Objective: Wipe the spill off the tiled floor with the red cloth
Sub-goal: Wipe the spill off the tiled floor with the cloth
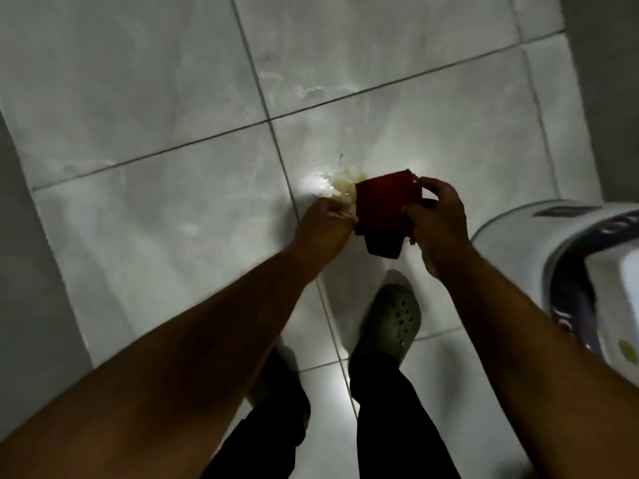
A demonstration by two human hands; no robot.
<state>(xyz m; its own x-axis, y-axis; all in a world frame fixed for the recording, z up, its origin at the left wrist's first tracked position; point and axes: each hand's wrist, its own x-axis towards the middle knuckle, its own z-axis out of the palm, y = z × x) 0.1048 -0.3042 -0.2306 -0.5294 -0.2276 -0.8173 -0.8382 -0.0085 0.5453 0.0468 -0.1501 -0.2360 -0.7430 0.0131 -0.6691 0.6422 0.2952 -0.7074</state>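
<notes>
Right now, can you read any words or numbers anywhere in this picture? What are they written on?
None can be read for sure.
White container at the right edge: pale letters on its dark band, too blurred and cut off to read.
Same container: a dark label on top, too blurred to read.
Red cloth, tiled floor and shoe: no writing visible.

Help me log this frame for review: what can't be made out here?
- Spill: its near edge is hidden by the red cloth, head view.
- Left hand: grip on the cloth unclear; fingers curl away.
- White container: cut off by the right edge, lettering blurred.
</notes>
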